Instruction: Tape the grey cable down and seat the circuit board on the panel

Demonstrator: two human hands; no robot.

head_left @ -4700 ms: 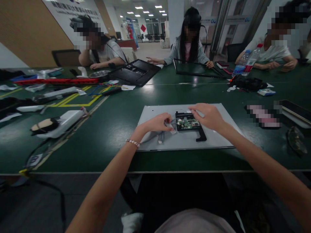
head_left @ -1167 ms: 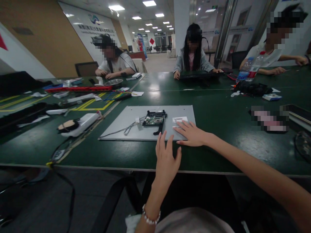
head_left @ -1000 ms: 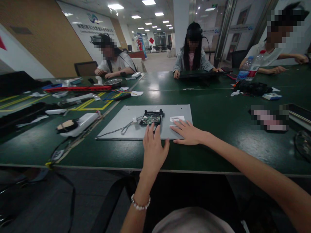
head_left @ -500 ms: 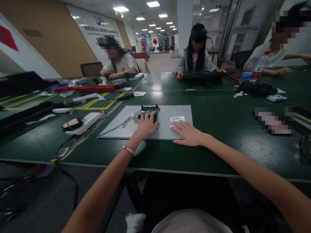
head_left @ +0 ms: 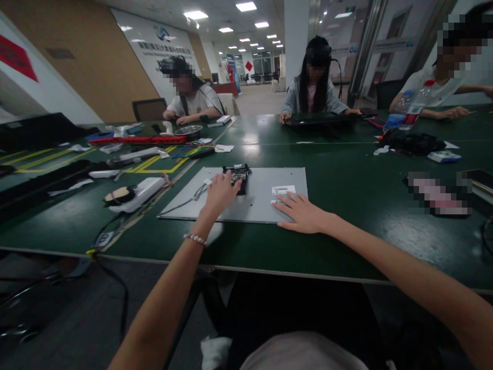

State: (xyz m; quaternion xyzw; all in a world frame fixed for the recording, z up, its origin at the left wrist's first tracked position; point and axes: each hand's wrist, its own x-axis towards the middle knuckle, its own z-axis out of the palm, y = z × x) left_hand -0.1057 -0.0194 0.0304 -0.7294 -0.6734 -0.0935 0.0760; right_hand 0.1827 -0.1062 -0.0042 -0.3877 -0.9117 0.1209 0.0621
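A flat grey metal panel (head_left: 262, 205) with a white label (head_left: 283, 189) lies on the green table before me. On its upper part sits a black bracket with a circuit board (head_left: 241, 177), partly covered by my left hand. Grey cables (head_left: 198, 194) run from beside it toward the panel's left corner. My left hand (head_left: 221, 194) touches the bracket's left side, thumb apart and fingers slightly bent; the fingertips' exact contact is hard to see. My right hand (head_left: 302, 210) lies flat and spread on the panel's lower right corner, just below the label.
A white device with a black strap (head_left: 136, 195), a red strip (head_left: 142, 140) and a metal bowl (head_left: 188, 131) lie to the left. At right are a phone (head_left: 437, 194), a black bundle (head_left: 412, 143) and bottles (head_left: 412, 110). Several people sit across the table (head_left: 346, 246).
My left hand has shifted left over the bracket, uncovering more of its circuit board. My right hand stays in place on the panel. The view has turned slightly.
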